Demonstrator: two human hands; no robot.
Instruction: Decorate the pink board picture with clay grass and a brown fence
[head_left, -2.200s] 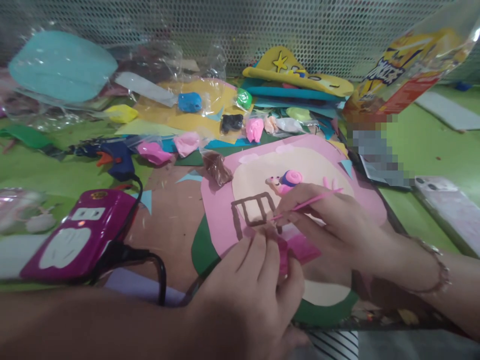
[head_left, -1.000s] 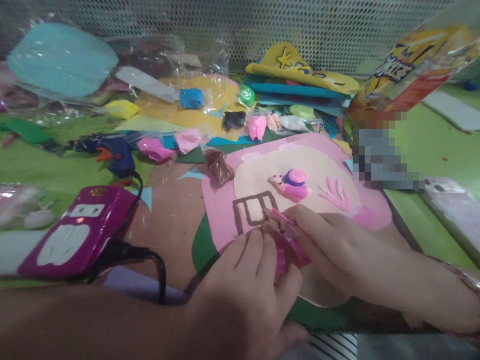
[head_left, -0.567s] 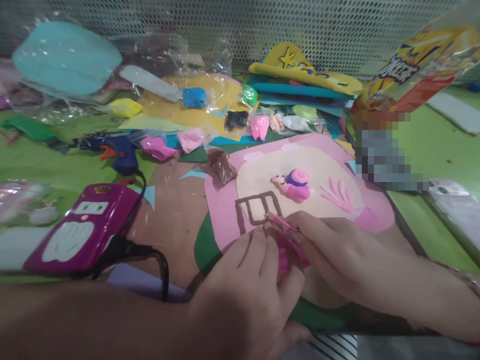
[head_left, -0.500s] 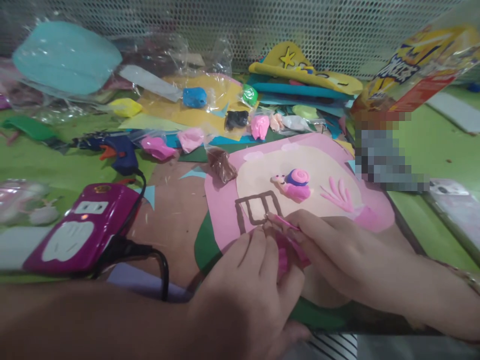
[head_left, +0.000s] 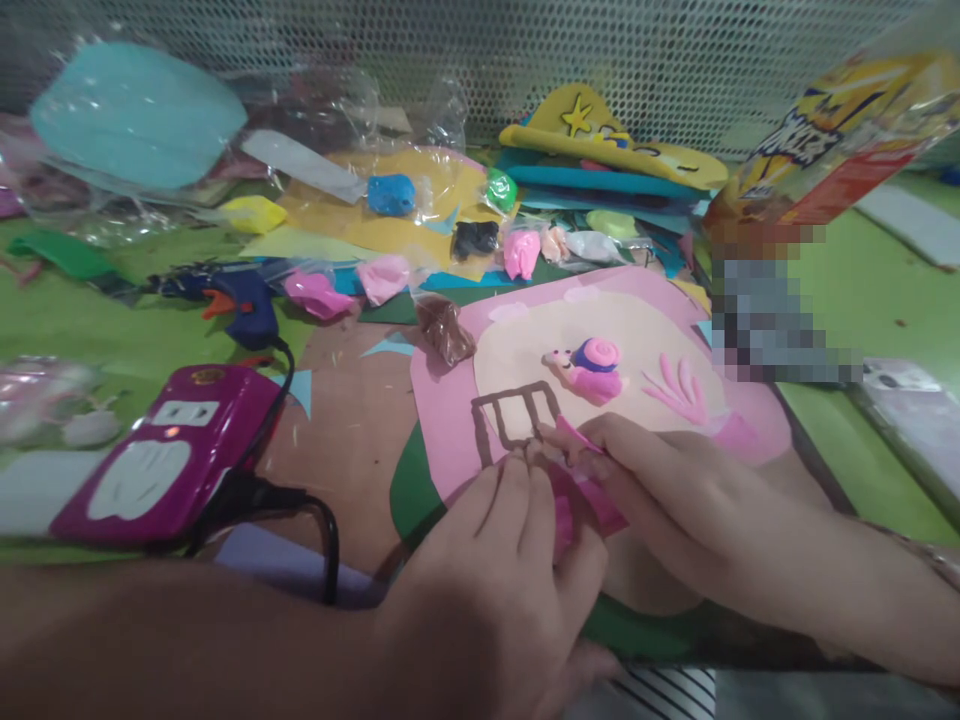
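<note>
A pink paper piece with a cream shape (head_left: 525, 340) lies on a brown board. On it are a brown clay frame (head_left: 480, 425), a pink and blue clay snail (head_left: 596, 370) and pink clay fronds (head_left: 679, 390). My left hand (head_left: 502, 560) presses its fingertips together at the frame's lower edge; anything between them is hidden. A bright pink strip (head_left: 574, 435) is pinched in my right hand (head_left: 667, 490), just right of the frame. More pink material (head_left: 600, 500) shows between the hands.
A magenta power strip (head_left: 161, 455) with a black cable and a blue glue gun (head_left: 251, 305) lie left. Bagged clay lumps, including a brown one (head_left: 446, 330), line the back. A yellow hat shape (head_left: 607, 140), snack bag (head_left: 840, 140) and phone (head_left: 915, 420) are beyond and right.
My right hand has shifted slightly right and its fingers have moved back from the frame's lower right corner, with the pink strip turned. My left hand has barely moved.
</note>
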